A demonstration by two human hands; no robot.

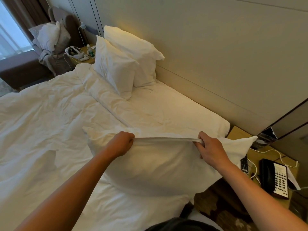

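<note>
A white pillow (156, 165) lies across the near corner of the bed, partly overhanging its edge. My left hand (122, 143) grips the pillowcase's top hem in a fist. My right hand (209, 146) pinches the same hem further right, and the fabric is stretched taut between the two hands. Two more white pillows (116, 67) stand upright against the headboard wall at the far end of the bed. A rumpled white duvet (43, 117) covers the left part of the bed, and the bare sheet (166, 105) shows on the right.
A bedside table (240, 135) on the right holds a black telephone (275, 177), a remote (244, 164) and a white cable. A far nightstand (86, 61) carries a headset, controller and bottles. An armchair (50, 44) piled with cushions stands by the window.
</note>
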